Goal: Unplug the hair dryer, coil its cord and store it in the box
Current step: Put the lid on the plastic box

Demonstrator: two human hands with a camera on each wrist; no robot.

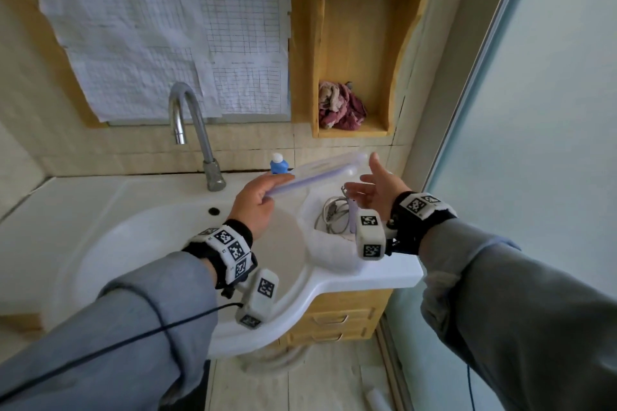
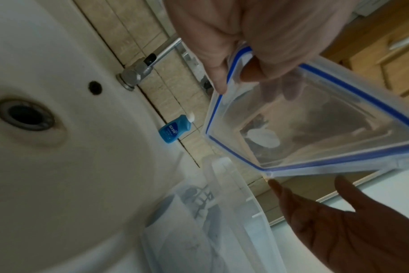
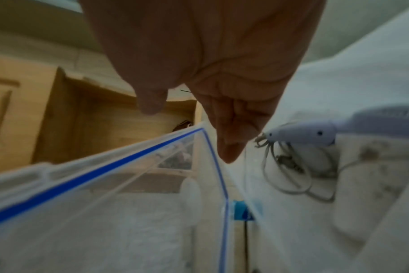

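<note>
The left hand (image 1: 255, 202) grips one corner of a clear rectangular plastic lid with a blue seal strip (image 2: 315, 118), thumb on one face, fingers (image 2: 280, 86) curled under the other. The right hand (image 1: 380, 188) is spread, fingers straight, its fingertips (image 2: 274, 185) just beside the lid's far corner; contact cannot be confirmed. Below the right fingers stands a translucent white plastic box (image 1: 330, 260) on the white table (image 1: 394, 272). Inside it lie the pale lilac hair dryer (image 3: 315, 134) and its grey coiled cord (image 3: 290, 177).
</note>
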